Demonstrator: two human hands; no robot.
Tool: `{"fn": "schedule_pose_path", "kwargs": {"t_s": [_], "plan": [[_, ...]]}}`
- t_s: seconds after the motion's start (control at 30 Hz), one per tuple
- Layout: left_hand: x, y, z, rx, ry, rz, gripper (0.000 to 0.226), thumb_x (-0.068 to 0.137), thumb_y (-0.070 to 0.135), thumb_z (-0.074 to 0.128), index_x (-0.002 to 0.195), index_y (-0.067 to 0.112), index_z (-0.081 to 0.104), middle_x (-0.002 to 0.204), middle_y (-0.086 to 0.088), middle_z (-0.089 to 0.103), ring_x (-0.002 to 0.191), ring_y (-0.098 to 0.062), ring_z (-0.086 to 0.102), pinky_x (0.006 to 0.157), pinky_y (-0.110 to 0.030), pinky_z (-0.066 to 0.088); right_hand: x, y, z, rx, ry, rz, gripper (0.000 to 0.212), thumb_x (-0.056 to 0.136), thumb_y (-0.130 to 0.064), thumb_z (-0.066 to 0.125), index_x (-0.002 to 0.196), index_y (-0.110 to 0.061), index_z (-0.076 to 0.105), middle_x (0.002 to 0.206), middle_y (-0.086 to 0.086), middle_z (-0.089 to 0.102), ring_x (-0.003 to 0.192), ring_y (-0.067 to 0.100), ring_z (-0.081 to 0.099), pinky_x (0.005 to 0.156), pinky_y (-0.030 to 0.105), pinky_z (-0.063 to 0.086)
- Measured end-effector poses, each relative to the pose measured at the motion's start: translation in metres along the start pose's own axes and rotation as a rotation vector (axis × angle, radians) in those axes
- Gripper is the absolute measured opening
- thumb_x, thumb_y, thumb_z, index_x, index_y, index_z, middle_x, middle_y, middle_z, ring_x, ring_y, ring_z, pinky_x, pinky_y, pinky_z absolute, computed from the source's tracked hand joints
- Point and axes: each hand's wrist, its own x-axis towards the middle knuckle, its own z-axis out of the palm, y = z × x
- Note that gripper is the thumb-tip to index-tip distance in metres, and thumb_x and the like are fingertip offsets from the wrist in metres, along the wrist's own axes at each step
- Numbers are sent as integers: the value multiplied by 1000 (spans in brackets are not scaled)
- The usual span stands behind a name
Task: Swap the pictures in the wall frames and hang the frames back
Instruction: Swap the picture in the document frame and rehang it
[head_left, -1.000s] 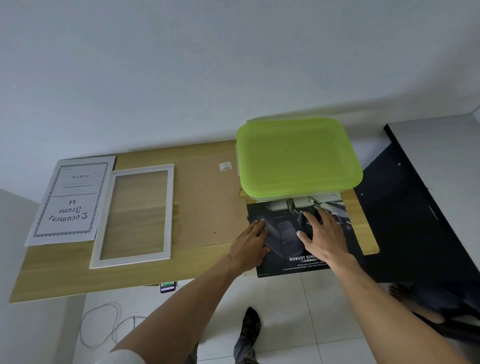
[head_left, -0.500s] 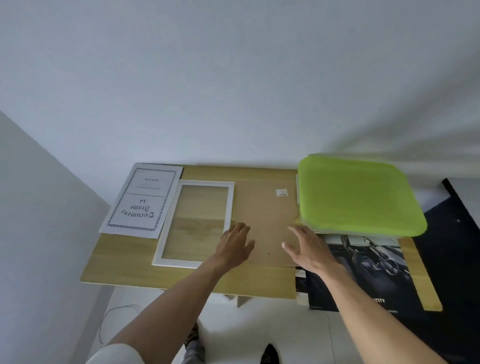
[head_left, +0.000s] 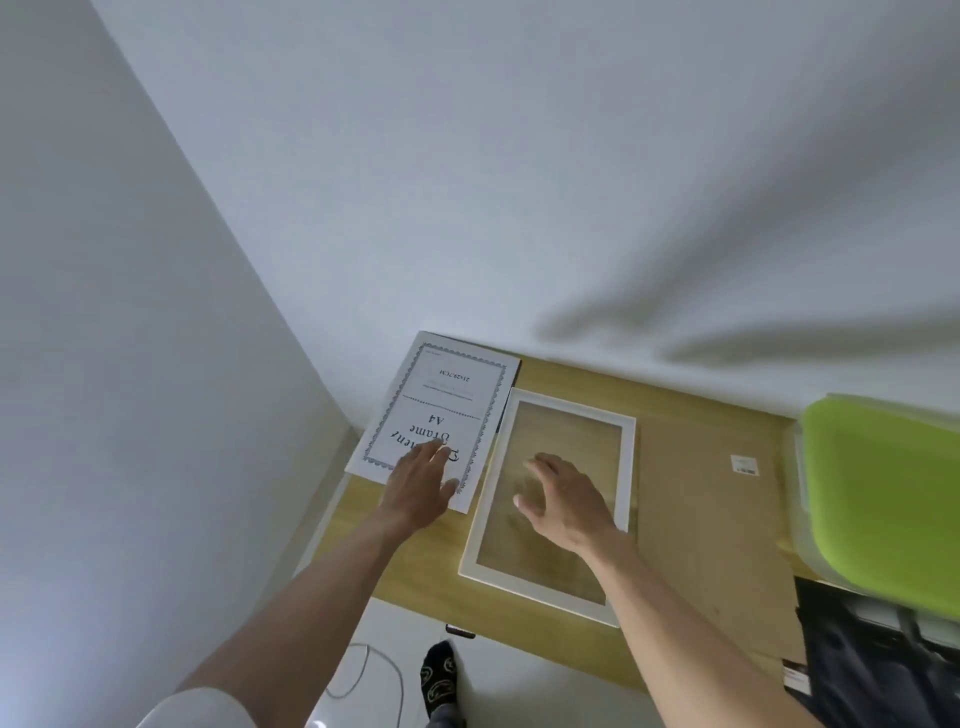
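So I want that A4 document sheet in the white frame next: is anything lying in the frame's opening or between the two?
Nothing visible lies on the white frame pane; only the right hand hovers over it. The document sheet lies directly beside the frame, under the left hand.

Sheet (head_left: 436, 410): white, dark blue scalloped border, black lettering.
Frame (head_left: 626, 467): white surround, clear pane showing pale wood through it.
Backing board (head_left: 711, 525): plain brown, small white label (head_left: 744, 464).
Bench (head_left: 415, 566): light wood grain.
Tray (head_left: 883, 499): lime green.
Poster (head_left: 878, 670): dark, near black.
My sock (head_left: 439, 675): black, pale pattern.
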Motion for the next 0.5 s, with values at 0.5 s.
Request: {"fn": "schedule_pose_path", "kwargs": {"t_s": [0.5], "plan": [[11,-95,13,-2,-24,114,63,92,47,57,144,13,45,156,-2,32,145,-20,29,120,-38,9,72,-68,70,-308,-138,-122,79,90,-54,61,152,-14,31,163,6,24,149,16,25,124,39,6]]}}
